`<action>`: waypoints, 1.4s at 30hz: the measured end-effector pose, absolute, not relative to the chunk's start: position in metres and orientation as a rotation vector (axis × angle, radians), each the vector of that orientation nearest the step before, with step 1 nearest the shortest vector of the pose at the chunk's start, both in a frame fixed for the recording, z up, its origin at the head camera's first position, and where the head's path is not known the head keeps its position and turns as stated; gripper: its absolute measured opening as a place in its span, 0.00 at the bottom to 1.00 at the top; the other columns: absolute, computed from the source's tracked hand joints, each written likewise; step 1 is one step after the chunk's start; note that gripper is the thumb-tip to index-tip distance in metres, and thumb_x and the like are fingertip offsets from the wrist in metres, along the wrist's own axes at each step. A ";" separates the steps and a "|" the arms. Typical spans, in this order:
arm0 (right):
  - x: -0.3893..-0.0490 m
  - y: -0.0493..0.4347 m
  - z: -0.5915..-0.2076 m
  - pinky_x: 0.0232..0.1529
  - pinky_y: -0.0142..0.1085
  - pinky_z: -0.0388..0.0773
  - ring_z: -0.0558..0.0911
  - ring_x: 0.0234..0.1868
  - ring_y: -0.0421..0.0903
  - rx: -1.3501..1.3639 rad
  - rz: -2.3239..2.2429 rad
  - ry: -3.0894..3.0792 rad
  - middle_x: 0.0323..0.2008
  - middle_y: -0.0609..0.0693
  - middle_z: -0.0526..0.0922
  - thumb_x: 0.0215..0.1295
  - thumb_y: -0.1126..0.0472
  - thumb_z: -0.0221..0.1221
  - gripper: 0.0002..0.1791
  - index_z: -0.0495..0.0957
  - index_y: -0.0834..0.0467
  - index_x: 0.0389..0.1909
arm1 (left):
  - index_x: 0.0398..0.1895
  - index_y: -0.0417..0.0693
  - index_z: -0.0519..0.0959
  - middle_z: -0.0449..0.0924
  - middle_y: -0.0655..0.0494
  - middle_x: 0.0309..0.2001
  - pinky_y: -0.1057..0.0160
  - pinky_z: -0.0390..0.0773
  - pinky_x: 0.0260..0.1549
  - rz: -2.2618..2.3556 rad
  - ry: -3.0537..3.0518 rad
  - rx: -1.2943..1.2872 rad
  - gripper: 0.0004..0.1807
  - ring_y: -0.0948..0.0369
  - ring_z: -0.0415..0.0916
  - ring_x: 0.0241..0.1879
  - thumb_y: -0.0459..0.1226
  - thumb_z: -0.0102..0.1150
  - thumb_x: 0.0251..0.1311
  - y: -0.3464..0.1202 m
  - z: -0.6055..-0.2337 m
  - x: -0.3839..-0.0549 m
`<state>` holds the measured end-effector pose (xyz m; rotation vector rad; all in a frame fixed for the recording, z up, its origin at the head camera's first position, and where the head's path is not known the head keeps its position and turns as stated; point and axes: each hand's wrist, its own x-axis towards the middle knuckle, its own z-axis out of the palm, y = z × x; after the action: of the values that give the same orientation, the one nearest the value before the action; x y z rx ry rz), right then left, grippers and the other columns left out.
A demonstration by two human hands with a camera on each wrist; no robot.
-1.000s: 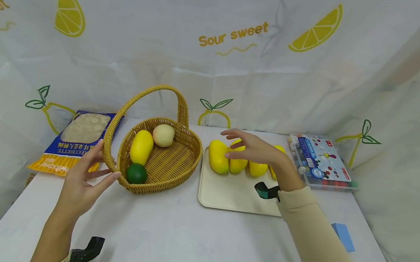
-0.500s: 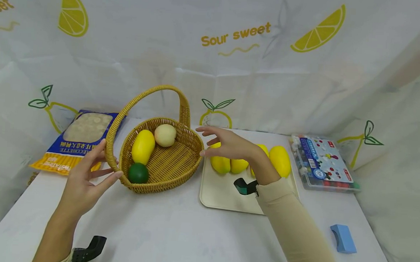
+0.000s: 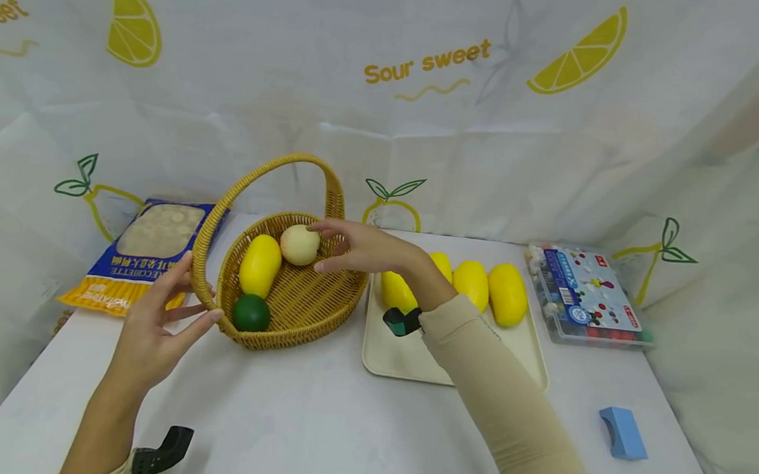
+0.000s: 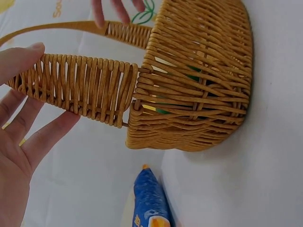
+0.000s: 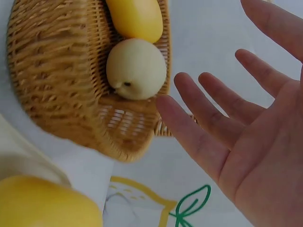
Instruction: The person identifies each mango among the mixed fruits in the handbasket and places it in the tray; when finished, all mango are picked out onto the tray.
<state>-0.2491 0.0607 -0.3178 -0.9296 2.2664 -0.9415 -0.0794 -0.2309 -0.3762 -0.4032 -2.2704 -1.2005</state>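
A wicker basket (image 3: 298,339) with an arched handle (image 3: 273,164) stands left of centre. Thumb and fingers of my left hand (image 3: 152,335) pinch the handle's near left end, also seen in the left wrist view. Inside the basket are a yellow mango (image 3: 260,267), a dark green round fruit (image 3: 251,313) and a pale peach-like fruit (image 3: 298,245). Over the basket's right side hovers my right hand (image 3: 369,248), fingers spread and holding nothing. In the right wrist view its fingertips (image 5: 165,106) appear right beside the pale fruit (image 5: 136,68).
Right of the basket lies a beige tray (image 3: 404,362) with several yellow mangoes (image 3: 508,295), partly behind the right forearm. A blue and orange pasta bag (image 3: 146,252) is at the back left. A clear plastic case (image 3: 587,297) and a blue block (image 3: 624,433) lie on the right.
My right hand has moved left from above the tray's mangoes to above the basket, uncovering the mangoes at the right. The left hand stays at the handle, and the fruit in the basket has not moved.
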 end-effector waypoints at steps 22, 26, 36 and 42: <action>-0.262 -0.017 -0.328 0.79 0.49 0.65 0.64 0.78 0.54 -0.964 -1.037 2.232 0.77 0.54 0.64 0.71 0.48 0.61 0.37 0.62 0.50 0.77 | 0.78 0.46 0.62 0.70 0.77 0.65 0.86 0.78 0.46 -1.237 -2.275 -0.405 0.57 0.78 0.74 0.55 0.10 0.69 0.40 -0.229 -0.377 -0.080; -0.261 -0.025 -0.334 0.78 0.47 0.68 0.67 0.77 0.54 -0.956 -1.026 2.289 0.77 0.53 0.65 0.72 0.50 0.61 0.36 0.63 0.52 0.77 | 0.78 0.45 0.62 0.69 0.79 0.66 0.86 0.78 0.46 -1.220 -2.273 -0.425 0.57 0.79 0.74 0.55 0.10 0.69 0.39 -0.230 -0.377 -0.080; -0.258 -0.040 -0.350 0.73 0.42 0.74 0.71 0.73 0.49 -0.877 -0.867 2.378 0.77 0.51 0.66 0.71 0.49 0.62 0.37 0.62 0.51 0.78 | 0.78 0.43 0.61 0.67 0.80 0.67 0.85 0.79 0.47 -1.166 -2.287 -0.443 0.56 0.81 0.72 0.56 0.12 0.70 0.41 -0.233 -0.377 -0.081; -0.259 -0.046 -0.354 0.76 0.43 0.71 0.67 0.77 0.49 -0.817 -0.834 2.318 0.79 0.50 0.63 0.72 0.49 0.60 0.39 0.57 0.48 0.80 | 0.78 0.42 0.61 0.68 0.79 0.66 0.85 0.79 0.47 -1.178 -2.280 -0.448 0.57 0.80 0.72 0.56 0.11 0.70 0.40 -0.234 -0.378 -0.081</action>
<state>-0.2590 -0.0464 -0.3541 -0.8172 2.3179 -0.8343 -0.0806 -0.2342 -0.3776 -0.4485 -2.2801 -1.1784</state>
